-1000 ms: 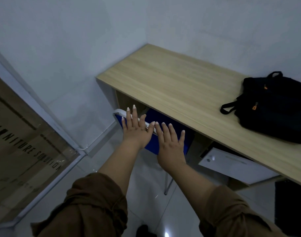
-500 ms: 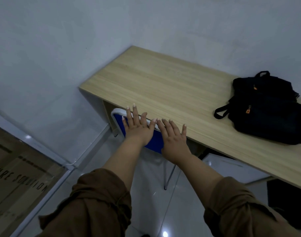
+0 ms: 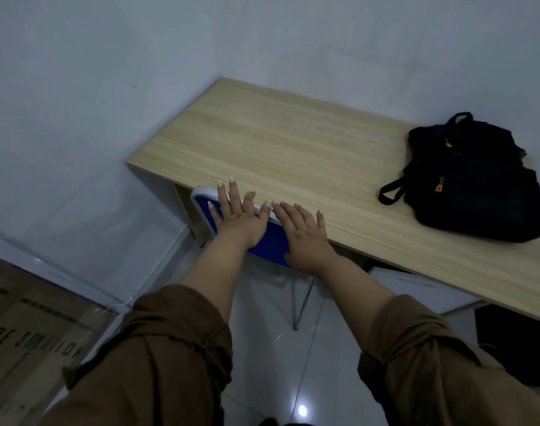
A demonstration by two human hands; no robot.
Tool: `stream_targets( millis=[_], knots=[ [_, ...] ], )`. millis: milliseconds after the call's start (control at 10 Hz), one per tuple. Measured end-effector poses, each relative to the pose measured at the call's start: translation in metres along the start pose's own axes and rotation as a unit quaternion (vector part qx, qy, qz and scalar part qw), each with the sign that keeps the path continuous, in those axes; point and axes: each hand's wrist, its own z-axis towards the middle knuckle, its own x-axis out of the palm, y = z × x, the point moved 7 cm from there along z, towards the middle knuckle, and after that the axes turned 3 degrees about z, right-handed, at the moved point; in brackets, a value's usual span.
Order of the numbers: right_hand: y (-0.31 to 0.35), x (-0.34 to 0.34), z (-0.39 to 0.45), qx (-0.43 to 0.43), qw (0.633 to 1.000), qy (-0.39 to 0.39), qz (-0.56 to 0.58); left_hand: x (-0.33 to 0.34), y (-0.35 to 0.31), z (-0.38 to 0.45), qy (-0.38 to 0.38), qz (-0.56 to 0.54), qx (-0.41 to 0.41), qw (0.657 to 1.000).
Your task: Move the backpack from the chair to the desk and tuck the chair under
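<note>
A black backpack (image 3: 471,179) with orange zip pulls lies on the right part of the light wooden desk (image 3: 293,149). The blue chair (image 3: 270,244), white-rimmed, has its backrest against the desk's front edge, and most of the chair is hidden under the desk. My left hand (image 3: 238,218) lies flat on the backrest with fingers spread. My right hand (image 3: 305,232) lies flat beside it, fingers reaching over the desk edge. Neither hand grips anything.
White walls close the corner behind and left of the desk. A white drawer unit (image 3: 422,287) stands under the desk to the right. A thin metal chair leg (image 3: 302,305) stands on the glossy tiled floor. A glass panel with lettering (image 3: 26,333) is at the lower left.
The chair has slid further under the desk under both flat hands, and less of the blue backrest shows. The view has shifted left and closer.
</note>
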Motion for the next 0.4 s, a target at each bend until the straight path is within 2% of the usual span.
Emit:
stream_targets(
  millis=[100,200,300,400],
  knots=[
    [0.0,-0.003,-0.006,0.011,1.0,0.015,0.017,-0.002,-0.003,-0.006,0.042,-0.002,-0.004,0.999],
    [-0.006,-0.007,-0.025,0.045,0.995,0.02,0.089,-0.014,-0.007,-0.014,0.085,0.054,-0.018,0.995],
    [-0.019,-0.007,-0.053,0.084,0.978,0.037,0.187,-0.024,-0.017,-0.02,0.117,0.119,0.0,0.986],
    [-0.049,-0.02,-0.08,0.129,0.973,0.066,0.177,-0.03,-0.045,-0.035,0.155,0.175,0.048,0.971]
  ],
)
